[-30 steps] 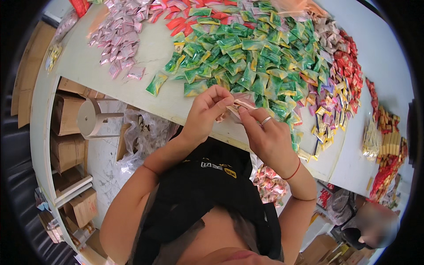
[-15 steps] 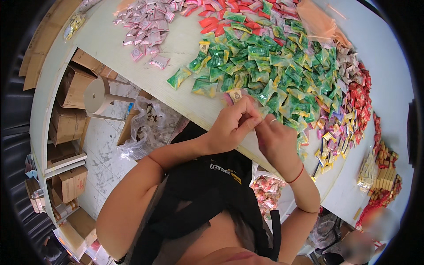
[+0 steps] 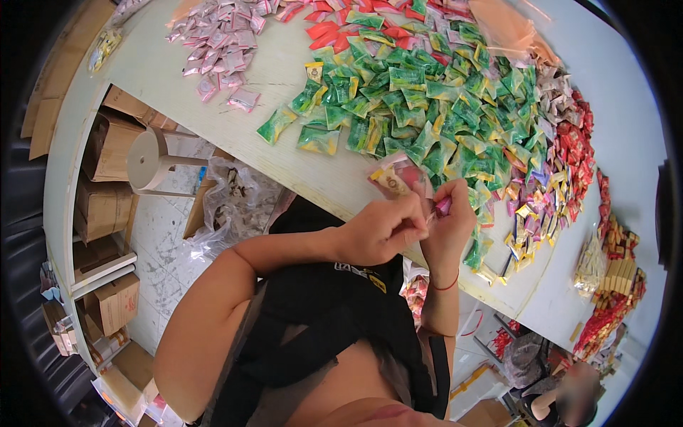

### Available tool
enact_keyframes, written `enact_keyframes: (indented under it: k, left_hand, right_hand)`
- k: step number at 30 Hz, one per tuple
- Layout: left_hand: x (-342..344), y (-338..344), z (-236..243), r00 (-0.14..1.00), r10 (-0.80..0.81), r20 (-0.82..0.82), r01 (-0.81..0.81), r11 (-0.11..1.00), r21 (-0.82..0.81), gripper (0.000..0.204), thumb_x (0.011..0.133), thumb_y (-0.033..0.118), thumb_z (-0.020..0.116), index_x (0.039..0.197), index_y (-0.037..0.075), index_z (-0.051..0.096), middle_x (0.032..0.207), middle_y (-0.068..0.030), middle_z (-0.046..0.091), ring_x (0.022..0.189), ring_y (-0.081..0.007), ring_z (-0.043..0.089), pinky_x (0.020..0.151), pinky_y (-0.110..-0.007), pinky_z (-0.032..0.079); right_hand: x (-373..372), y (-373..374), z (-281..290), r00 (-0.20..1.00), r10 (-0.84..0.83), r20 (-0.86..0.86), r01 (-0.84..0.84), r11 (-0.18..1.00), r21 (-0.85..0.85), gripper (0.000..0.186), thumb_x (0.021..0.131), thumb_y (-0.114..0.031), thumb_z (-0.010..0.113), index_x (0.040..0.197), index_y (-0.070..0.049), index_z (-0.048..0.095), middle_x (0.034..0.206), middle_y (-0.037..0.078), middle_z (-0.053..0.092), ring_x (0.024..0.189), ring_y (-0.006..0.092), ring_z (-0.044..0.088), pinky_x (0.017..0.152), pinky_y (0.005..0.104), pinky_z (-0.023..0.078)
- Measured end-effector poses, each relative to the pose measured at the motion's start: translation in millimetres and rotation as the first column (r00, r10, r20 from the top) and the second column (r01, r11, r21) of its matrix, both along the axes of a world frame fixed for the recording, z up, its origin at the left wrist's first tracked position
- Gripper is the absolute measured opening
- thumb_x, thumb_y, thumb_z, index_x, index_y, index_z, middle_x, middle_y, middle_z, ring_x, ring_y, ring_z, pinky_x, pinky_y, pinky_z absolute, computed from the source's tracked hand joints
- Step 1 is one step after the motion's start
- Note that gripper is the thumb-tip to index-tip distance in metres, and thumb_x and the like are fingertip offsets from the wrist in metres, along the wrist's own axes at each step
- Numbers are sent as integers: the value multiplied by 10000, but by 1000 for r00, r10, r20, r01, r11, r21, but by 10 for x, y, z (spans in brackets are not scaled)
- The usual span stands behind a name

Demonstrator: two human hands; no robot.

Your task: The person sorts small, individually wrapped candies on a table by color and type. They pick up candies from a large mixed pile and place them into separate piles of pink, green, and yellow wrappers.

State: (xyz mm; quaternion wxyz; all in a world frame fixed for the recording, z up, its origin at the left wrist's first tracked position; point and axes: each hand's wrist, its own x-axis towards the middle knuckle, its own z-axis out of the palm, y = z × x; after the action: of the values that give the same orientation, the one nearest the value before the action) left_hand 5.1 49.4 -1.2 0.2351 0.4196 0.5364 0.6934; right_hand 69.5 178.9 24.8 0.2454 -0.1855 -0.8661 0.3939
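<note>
Over the table's near edge, my left hand [image 3: 390, 226] is closed, its thumb and fingers pinching a small clear bag [image 3: 393, 175]. Inside the bag, a yellow packet and something pinkish show through the film. Close beside it, my right hand [image 3: 449, 224] has its fingers bent around a small purple-wrapped packet [image 3: 442, 206], near the bag's side. Where the fingers of both hands meet, the bag's lower part is hidden. Just beyond lies a wide heap of green-and-yellow packets [image 3: 413, 96].
Pale pink packets [image 3: 224, 53] lie at the far left, red packets [image 3: 327, 33] at the back. Purple and yellow packets [image 3: 530, 220] spread to the right. Below the left edge stand a round stool [image 3: 147, 158] and cardboard boxes [image 3: 110, 199]. Another person [image 3: 573, 395] is at lower right.
My hands have moved slightly down and apart. The clear bag now shows more fully above my left hand, and a purple packet has come into sight at my right fingers.
</note>
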Motion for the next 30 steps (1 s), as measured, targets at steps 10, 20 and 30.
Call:
enact_keyframes:
  k: [10, 20, 30]
  left_hand:
    - [-147, -25, 107, 824, 10, 566, -20, 1000, 12, 104, 961, 113, 537, 959, 69, 443, 801, 8, 503, 629, -16, 427, 544, -178, 349]
    - [-77, -10, 43, 922, -69, 381, 28, 993, 112, 88, 962, 72, 520, 976, 61, 434, 875, -3, 490, 726, -27, 458, 661, -193, 400]
    - [19, -38, 8, 958, 47, -282, -37, 999, 38, 108, 923, 66, 551, 1010, 61, 486, 827, -48, 556, 757, -153, 566, 732, -267, 449]
  right_hand:
    - [257, -114, 198, 973, -3, -230, -101, 893, -438, 386, 747, 95, 599, 1118, -8, 571, 982, 56, 572, 823, 120, 524, 746, 216, 423]
    - [244, -141, 93, 966, 114, -233, -252, 632, -733, 478, 815, -30, 688, 1251, -31, 491, 1330, 135, 472, 1244, 234, 455, 1054, 353, 351]
    - [304, -175, -250, 971, 61, -231, -124, 955, -269, 122, 832, 19, 600, 939, -24, 562, 940, 65, 530, 910, 185, 548, 819, 314, 448]
